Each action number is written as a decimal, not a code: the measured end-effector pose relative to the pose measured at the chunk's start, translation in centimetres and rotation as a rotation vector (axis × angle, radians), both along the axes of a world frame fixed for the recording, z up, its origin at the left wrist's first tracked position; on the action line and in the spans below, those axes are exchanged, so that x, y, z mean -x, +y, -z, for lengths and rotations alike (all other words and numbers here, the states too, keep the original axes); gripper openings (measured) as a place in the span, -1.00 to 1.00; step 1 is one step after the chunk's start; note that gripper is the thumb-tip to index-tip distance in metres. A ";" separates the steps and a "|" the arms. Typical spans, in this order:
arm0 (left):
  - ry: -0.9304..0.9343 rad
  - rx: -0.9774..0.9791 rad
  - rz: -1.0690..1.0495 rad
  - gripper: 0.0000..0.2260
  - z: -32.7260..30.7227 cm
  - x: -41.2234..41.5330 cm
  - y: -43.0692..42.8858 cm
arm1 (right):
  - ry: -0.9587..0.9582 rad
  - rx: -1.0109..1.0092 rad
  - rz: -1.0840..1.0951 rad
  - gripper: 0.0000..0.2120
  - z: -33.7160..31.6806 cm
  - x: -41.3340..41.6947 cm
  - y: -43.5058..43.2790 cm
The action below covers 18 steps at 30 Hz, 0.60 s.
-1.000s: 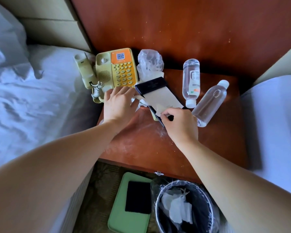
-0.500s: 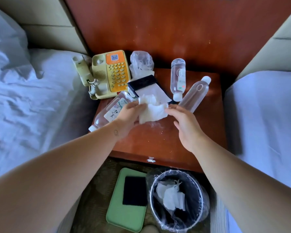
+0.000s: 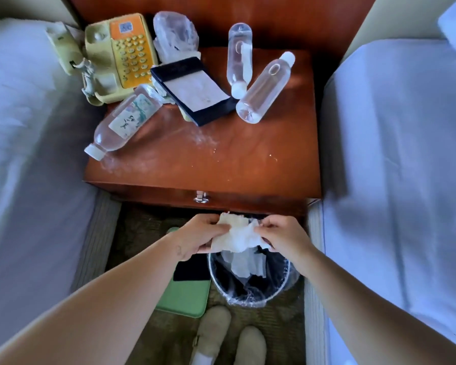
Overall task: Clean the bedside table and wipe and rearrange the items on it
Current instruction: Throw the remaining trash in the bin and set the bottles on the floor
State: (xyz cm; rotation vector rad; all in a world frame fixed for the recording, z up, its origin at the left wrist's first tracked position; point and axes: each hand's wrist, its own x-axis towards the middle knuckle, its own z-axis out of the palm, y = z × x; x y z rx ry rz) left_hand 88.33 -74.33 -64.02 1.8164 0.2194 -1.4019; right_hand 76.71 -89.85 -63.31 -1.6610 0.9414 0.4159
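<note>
A crumpled white tissue [image 3: 237,237] is pinched from both sides, an end gripped by the left hand [image 3: 195,239] and by the right hand [image 3: 282,237], right over the lined bin [image 3: 250,301] in front of the bedside table [image 3: 221,169]. Its long axis is stretched roughly left to right. On the table the labelled bottle [image 3: 124,122] is laid diagonally, cap pointed at the front-left edge, maybe slightly over it. The front half of the top is open room, dusted with white specks.
</note>
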 end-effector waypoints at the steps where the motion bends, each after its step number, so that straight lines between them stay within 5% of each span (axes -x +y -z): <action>1: -0.013 -0.027 0.015 -0.86 1.3 0.9 0.2 | 0.033 0.060 -0.014 -0.85 1.4 0.9 0.2; 9: -0.098 -0.149 0.173 -0.91 9.3 6.5 1.3 | 0.182 0.181 0.053 -0.89 8.8 6.1 2.6; 12: -0.162 -0.147 0.384 -0.63 9.8 6.6 1.2 | 0.166 0.189 0.032 -0.78 9.6 6.4 3.3; 15: -0.399 -0.088 0.423 -0.75 6.9 4.9 0.9 | 0.034 0.329 0.068 -0.85 7.6 5.0 3.1; 18: -0.556 0.102 0.245 -0.85 2.3 1.7 0.1 | -0.221 0.407 0.091 -0.84 3.7 1.5 2.3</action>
